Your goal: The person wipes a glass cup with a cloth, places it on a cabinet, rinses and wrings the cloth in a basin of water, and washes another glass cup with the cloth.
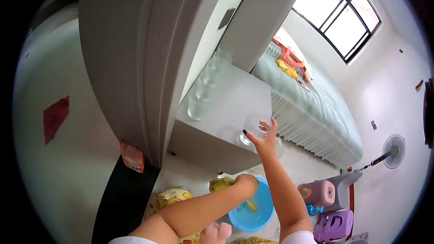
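My right hand [266,138] grips a clear drinking glass [257,123] at the front edge of the grey cabinet top [237,90], thumb on one side and fingers round the other. Low over the light-blue basin [253,226], my left hand [246,186] is bent at the wrist and closed on an olive-yellow cloth [221,184]; most of its fingers are hidden. Along the wall side of the cabinet top stand several clear glasses [198,104] in a row. A small yellow item [251,206] lies in the basin.
A bed with a pale green cover [316,113] stands beyond the cabinet, with a yellow item [287,69] and red straps on it. Pink [318,193] and purple [334,226] plastic items and a fan [394,151] are at right. A red-and-white packet [132,157] lies left by a dark strip.
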`<state>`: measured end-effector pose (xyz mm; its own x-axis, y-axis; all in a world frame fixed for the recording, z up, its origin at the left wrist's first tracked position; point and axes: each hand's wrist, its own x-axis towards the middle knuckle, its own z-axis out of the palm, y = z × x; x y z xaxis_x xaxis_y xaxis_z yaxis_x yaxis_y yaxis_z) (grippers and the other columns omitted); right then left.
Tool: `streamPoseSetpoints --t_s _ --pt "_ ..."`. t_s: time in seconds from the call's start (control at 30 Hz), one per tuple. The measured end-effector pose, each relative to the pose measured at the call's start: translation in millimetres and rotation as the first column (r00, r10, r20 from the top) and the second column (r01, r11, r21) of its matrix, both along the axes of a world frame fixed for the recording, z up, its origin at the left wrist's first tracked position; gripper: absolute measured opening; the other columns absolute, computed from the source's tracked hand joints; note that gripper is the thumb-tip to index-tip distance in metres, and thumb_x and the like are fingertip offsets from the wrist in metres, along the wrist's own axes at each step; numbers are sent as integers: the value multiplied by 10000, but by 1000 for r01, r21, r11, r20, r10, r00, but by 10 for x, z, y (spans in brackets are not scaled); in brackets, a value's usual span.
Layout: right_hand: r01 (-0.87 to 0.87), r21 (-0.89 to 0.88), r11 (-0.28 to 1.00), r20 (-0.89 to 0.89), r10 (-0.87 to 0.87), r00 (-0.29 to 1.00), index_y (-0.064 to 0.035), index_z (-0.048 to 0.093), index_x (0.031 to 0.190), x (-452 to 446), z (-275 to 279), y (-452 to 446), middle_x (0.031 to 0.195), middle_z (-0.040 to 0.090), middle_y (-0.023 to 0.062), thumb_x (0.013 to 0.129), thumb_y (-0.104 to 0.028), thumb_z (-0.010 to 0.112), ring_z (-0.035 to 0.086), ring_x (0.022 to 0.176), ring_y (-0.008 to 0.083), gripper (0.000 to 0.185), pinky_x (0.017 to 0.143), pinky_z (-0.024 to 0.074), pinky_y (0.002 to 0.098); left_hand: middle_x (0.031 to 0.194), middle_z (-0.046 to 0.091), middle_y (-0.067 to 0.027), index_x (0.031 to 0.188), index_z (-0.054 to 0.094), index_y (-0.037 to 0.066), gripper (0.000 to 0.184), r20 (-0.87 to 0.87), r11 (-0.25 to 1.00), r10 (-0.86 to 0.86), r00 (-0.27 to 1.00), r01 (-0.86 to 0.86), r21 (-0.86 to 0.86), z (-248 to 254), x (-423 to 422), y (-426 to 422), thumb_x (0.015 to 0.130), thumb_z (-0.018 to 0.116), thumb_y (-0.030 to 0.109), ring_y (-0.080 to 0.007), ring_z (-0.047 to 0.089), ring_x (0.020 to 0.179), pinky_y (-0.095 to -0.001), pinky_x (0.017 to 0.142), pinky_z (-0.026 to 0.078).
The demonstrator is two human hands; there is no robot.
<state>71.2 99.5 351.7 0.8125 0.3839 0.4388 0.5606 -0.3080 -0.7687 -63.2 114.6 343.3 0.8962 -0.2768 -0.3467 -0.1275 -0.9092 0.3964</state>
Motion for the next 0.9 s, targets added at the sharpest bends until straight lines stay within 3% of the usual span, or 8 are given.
streamPoseSetpoints --t_s 0.3,0.37,0.6,0.67,0.7,0.73,0.83,0.9 --pt "77 -103 992 49 -73 996 12 309 1230 567 29 536 1145 516 146 555 -329 823 524 998 257 915 838 423 368 988 635 -126 888 670 85 217 -87 989 -147 985 144 -38 283 63 -18 671 674 91 -242 635 883 -328 655 526" --pt "110 -55 992 34 -109 994 13 306 1232 867 -35 691 1146 514 152 555 -337 825 522 1008 271 922 840 422 370 925 638 -118 853 658 86 159 160 999 -45 986 46 -6 14 94 -249 695 648 99 -233 636 845 -313 622 519" --pt "226 -12 974 -75 -226 971 13 338 1257 1492 82 1419 1188 455 173 541 -299 837 458 1103 295 927 898 401 384 847 616 -106 824 642 90 127 235 994 -91 968 75 74 -284 100 -123 708 594 112 -210 607 775 -285 540 472" --pt "230 5 973 -30 -229 973 -1 338 1260 1644 34 1534 1185 456 168 534 -269 839 458 1097 291 922 901 403 379 836 604 -105 832 648 95 145 434 993 -43 900 -8 117 -536 52 -177 710 575 115 -203 596 760 -285 532 455" --pt "230 16 973 -54 -229 972 -1 338 1260 1762 -81 1669 1185 456 168 534 -269 839 458 1097 291 922 901 403 379 797 599 -101 880 595 11 244 248 988 -93 964 59 144 -570 48 -90 714 557 186 -294 565 725 -469 565 425" --pt "221 65 973 -51 -218 975 -10 337 1262 1883 -156 1770 1192 449 167 535 -256 837 462 1093 291 916 898 406 380 797 599 -101 880 595 11 244 238 987 -94 967 60 149 -475 59 59 714 557 186 -294 565 725 -469 565 425" --pt "186 89 979 -129 -174 976 -25 328 1270 1892 -20 1905 1208 439 159 540 -237 830 466 1090 296 910 895 412 384 881 614 -108 833 660 91 154 346 902 -419 839 343 262 -589 118 299 716 564 118 -197 599 756 -291 525 447" --pt "153 61 986 -210 -137 968 -31 322 1275 1909 18 1973 1217 436 151 545 -230 825 467 1092 301 909 895 414 386 764 597 -90 826 629 74 158 456 945 298 839 -192 -266 -1075 140 67 697 563 138 -244 565 707 -430 561 421"
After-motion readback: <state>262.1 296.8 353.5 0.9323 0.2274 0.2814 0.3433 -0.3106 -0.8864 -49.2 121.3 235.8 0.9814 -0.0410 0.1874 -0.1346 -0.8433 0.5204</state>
